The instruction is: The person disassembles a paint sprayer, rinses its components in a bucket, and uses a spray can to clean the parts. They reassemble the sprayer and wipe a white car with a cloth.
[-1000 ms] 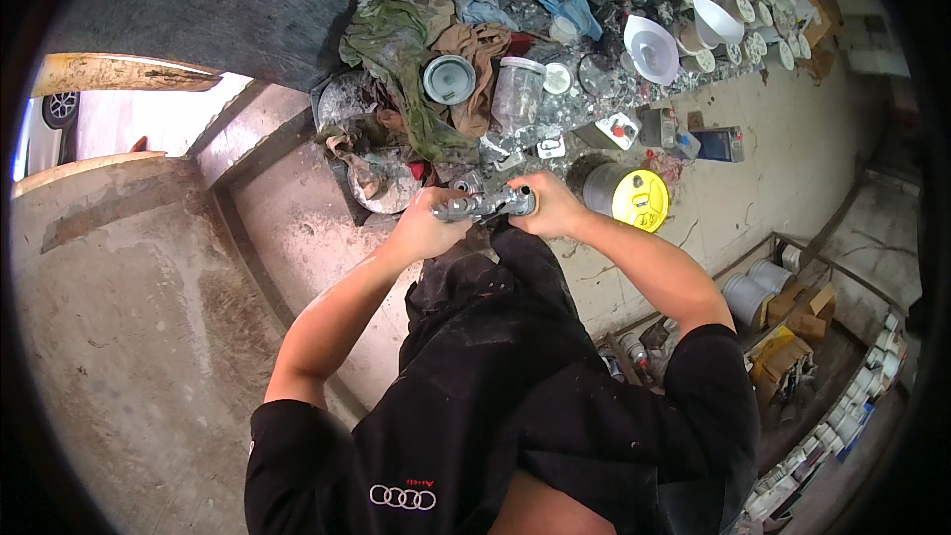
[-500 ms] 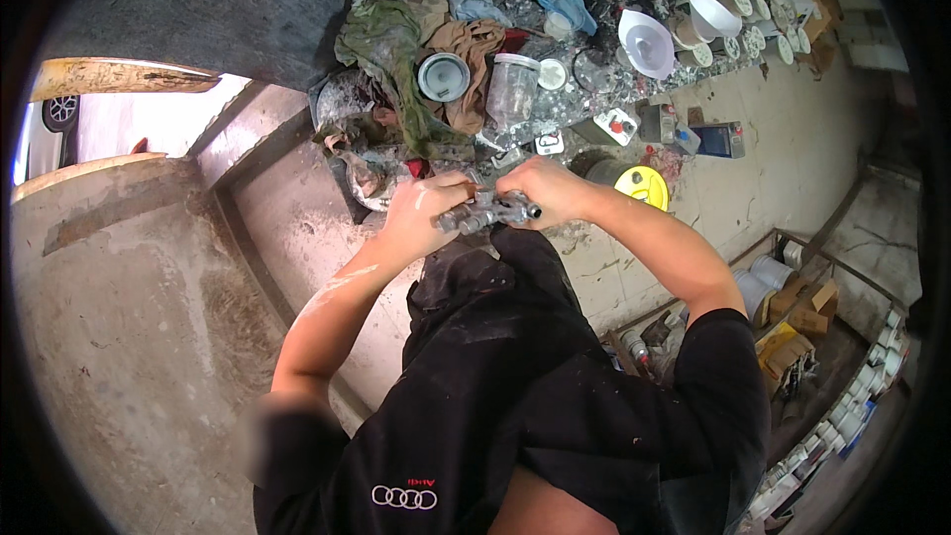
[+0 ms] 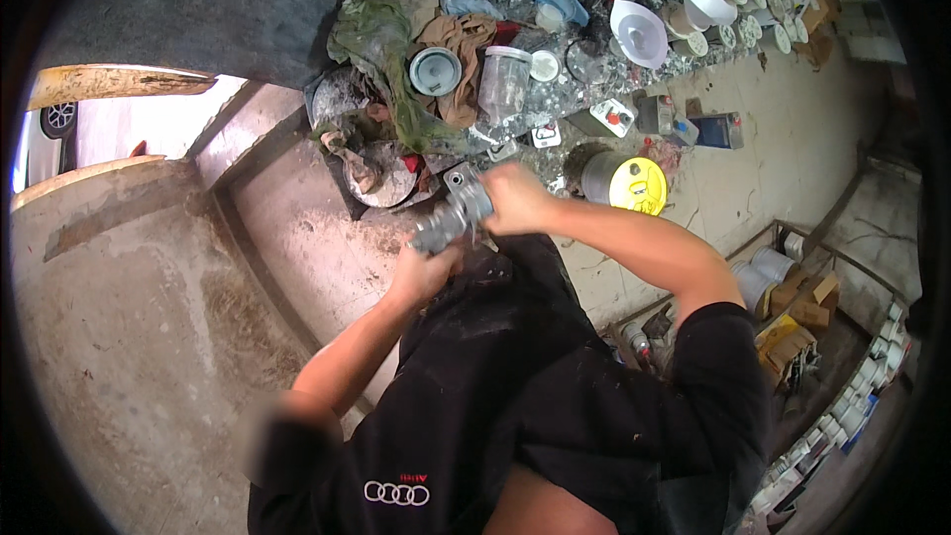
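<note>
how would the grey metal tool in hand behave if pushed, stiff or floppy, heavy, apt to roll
Held between the left hand and the right hand, the grey metal tool shows no sag, so it is probably stiff. Its metallic look hints at fair weight for its size. Pushed, its knobbly outline may make it rock rather than roll.

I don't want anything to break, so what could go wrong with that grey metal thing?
The grey metal tool could slip, since only the left hand and right hand seem to hold it up. Swung toward the cluttered bench, it might knock the clear jar.
</note>
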